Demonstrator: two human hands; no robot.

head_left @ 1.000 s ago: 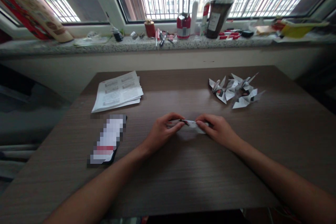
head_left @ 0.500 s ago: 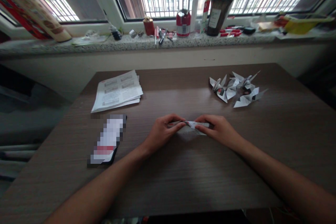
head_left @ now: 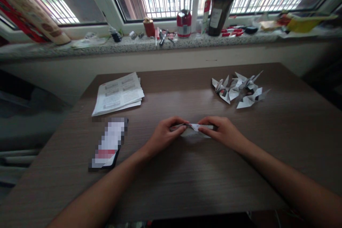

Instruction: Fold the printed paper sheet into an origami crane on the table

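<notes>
Both hands meet at the middle of a brown wooden table (head_left: 187, 185). My left hand (head_left: 164, 135) and my right hand (head_left: 223, 131) each pinch one end of a small folded piece of white printed paper (head_left: 193, 129), held just above the tabletop. The fingers of both hands are curled closed on it. A pile of finished folded paper cranes (head_left: 240, 91) lies farther back to the right.
A stack of printed sheets (head_left: 119, 93) lies at the back left, and a phone (head_left: 108, 144) lies to the left of my hands. On the stone windowsill (head_left: 80, 48) stand a red can (head_left: 183, 24), bottles, a dark cup (head_left: 217, 14) and small tools.
My hands have stayed in place, with the fingers shifting slightly on the folded paper. The view has drifted a little.
</notes>
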